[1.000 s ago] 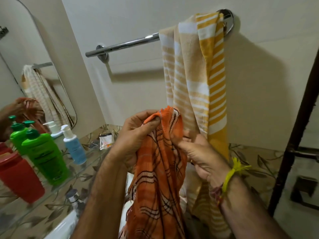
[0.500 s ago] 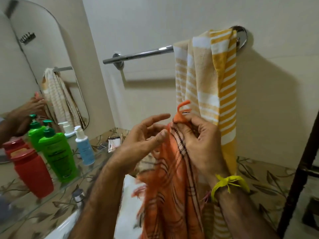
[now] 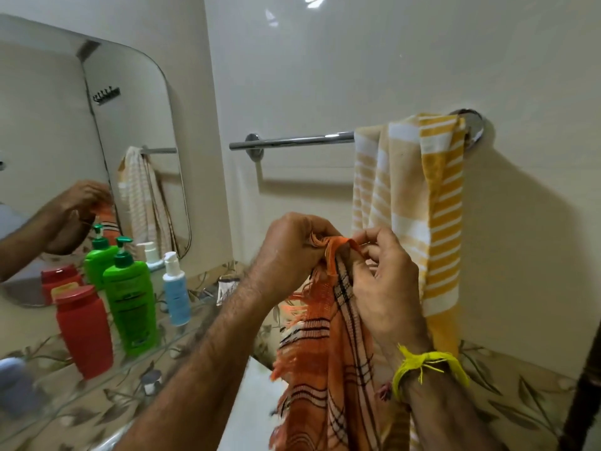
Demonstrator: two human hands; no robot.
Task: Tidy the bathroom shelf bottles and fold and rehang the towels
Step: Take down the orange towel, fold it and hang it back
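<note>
An orange checked towel [image 3: 328,362] with a fringed edge hangs down from both my hands at chest height. My left hand [image 3: 289,252] grips its top edge from the left. My right hand [image 3: 387,278], with a yellow thread at the wrist, pinches the same top edge from the right. Behind them a yellow and white striped towel [image 3: 409,203] hangs bunched at the right end of the chrome towel bar [image 3: 292,140]. On the glass shelf [image 3: 107,375] at left stand a red bottle [image 3: 85,333], a green pump bottle [image 3: 131,304] and a blue pump bottle [image 3: 176,294].
A wall mirror [image 3: 65,131] above the shelf reflects my arm, the bottles and the striped towel. A small sachet [image 3: 227,288] leans at the shelf's far end. The white basin rim [image 3: 253,402] lies below my arms. A dark pole [image 3: 582,402] stands at the right edge.
The view tilted up and left, so the bar sits lower in frame. My left hand, open half a second ago, has closed on the orange towel's top edge beside my right hand.
</note>
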